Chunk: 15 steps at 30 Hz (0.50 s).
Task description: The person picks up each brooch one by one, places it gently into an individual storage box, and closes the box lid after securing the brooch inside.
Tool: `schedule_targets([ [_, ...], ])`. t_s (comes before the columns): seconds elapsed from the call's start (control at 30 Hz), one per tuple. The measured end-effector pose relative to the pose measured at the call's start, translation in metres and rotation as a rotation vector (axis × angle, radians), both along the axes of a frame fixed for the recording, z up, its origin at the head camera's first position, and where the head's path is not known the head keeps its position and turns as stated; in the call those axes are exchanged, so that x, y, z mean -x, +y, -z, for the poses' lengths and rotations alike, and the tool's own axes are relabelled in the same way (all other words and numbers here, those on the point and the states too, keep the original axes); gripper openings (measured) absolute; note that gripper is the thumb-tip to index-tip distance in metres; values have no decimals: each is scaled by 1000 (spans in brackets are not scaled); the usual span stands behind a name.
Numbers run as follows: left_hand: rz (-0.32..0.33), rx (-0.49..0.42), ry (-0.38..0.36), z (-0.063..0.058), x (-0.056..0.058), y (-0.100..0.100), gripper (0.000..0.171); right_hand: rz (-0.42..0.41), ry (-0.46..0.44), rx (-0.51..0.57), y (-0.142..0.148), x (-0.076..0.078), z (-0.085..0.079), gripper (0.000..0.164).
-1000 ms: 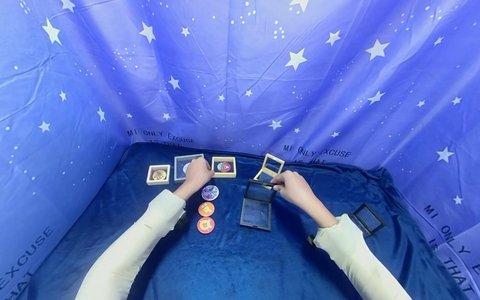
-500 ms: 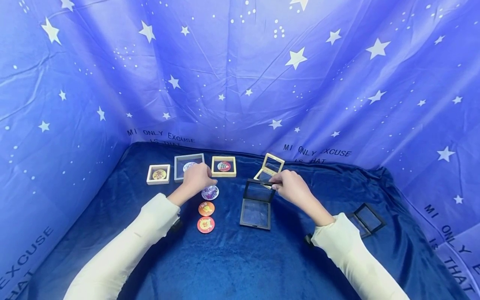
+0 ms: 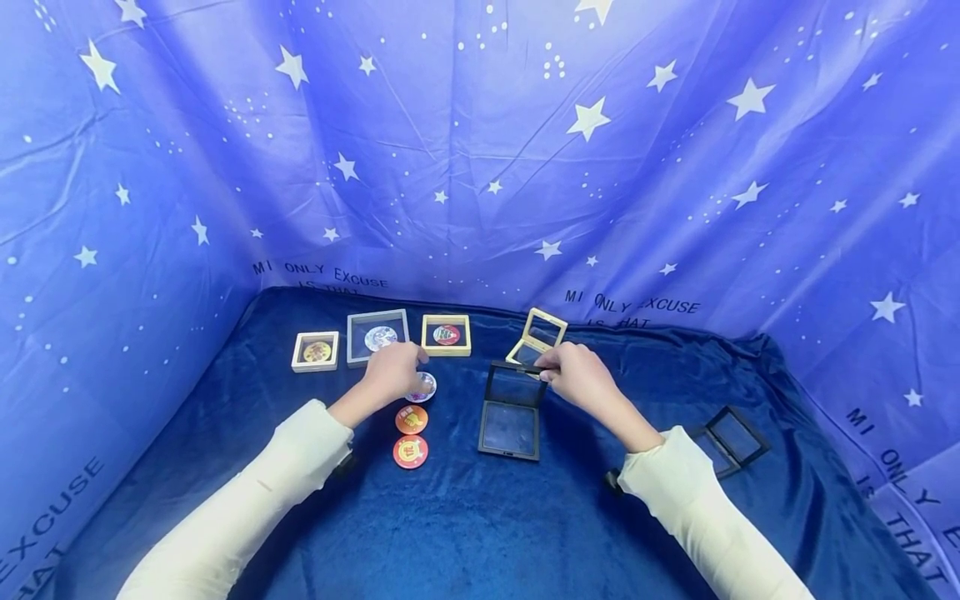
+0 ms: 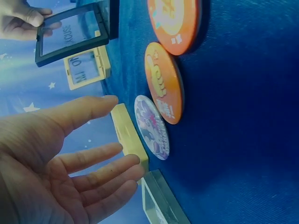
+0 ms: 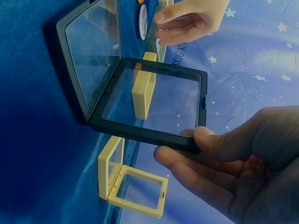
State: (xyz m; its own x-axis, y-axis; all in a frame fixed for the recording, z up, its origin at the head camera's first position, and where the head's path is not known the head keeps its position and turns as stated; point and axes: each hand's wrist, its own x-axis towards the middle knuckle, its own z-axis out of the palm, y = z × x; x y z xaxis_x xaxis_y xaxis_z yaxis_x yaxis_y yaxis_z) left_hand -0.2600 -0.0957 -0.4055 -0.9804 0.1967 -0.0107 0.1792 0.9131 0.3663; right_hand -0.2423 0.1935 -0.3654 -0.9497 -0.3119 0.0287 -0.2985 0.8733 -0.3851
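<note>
My left hand (image 3: 388,373) hovers at the purple-and-white round badge (image 4: 152,127). In the left wrist view its fingers are extended, thumb apart, with nothing between them. In the head view the fingers partly cover that badge. An orange badge (image 3: 412,419) and a red badge (image 3: 410,452) lie in line below it on the blue cloth. With thumb and fingers, my right hand (image 3: 583,382) pinches the corner of the raised lid of a black display frame (image 3: 512,406). This frame has clear film windows, and its base lies on the cloth with no badge in it.
Along the back stand a small cream frame (image 3: 315,367), a grey frame (image 3: 353,337) and a yellow frame (image 3: 446,352), each holding a badge. Behind the black frame is an unfolded yellow frame (image 3: 548,315). Another unfolded black frame (image 3: 738,442) lies far right, beyond my right forearm.
My left hand has come from over the grey frame toward me, down to the purple badge, uncovering the badge in the grey frame. The right hand keeps its hold on the black lid.
</note>
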Motion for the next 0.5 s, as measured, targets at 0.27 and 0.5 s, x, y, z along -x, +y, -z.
schedule_targets([
  [0.27,29,35,21,6,-4,-1,55,1,-1,-4,-1,1,0,19],
  [0.5,26,46,18,13,-7,0,60,6,-9,-5,-1,1,1,20],
])
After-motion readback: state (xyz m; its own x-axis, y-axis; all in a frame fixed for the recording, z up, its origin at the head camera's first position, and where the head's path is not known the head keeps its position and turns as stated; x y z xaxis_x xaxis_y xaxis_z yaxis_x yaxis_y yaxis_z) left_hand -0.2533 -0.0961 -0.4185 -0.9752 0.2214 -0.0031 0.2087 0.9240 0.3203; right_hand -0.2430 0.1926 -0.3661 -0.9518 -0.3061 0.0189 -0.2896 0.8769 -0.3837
